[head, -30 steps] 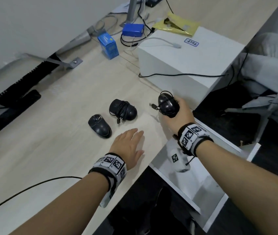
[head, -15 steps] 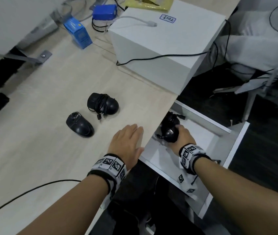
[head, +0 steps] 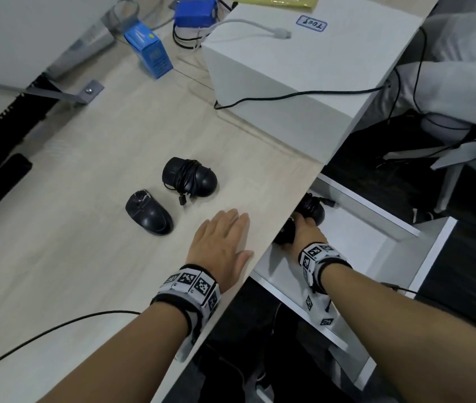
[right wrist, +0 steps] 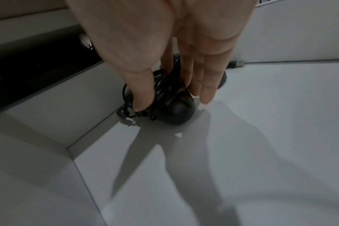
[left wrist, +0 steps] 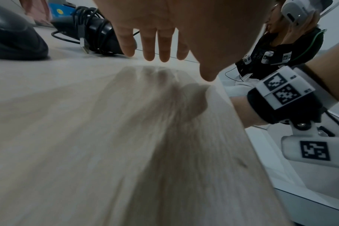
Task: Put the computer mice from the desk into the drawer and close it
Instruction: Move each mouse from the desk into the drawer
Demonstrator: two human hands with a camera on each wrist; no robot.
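Two black mice lie on the wooden desk [head: 85, 228]: a wired mouse [head: 190, 181] [left wrist: 95, 30] with its cable wrapped round it, and a plain mouse [head: 149, 212] [left wrist: 14, 39] to its left. My left hand [head: 219, 242] [left wrist: 159, 45] is flat with straight fingers near the desk's edge and holds nothing. Below the edge the white drawer [head: 434, 251] [right wrist: 242, 137] stands pulled out. My right hand [head: 303, 228] [right wrist: 172, 100] reaches into it and pinches a third, cable-wrapped mouse [head: 315, 212] [right wrist: 176, 111] between thumb and fingers. This mouse sits on the drawer floor near the left wall.
A white box [head: 289, 82] with a black cable across it stands on the desk behind the mice. A blue carton [head: 149, 50] and a blue pack [head: 194, 13] sit further back. A grey chair [head: 463, 82] is to the right of the drawer.
My right hand has carried the third mouse from above the desk's edge down into the drawer, where it now touches the floor. The left hand has stayed in place.
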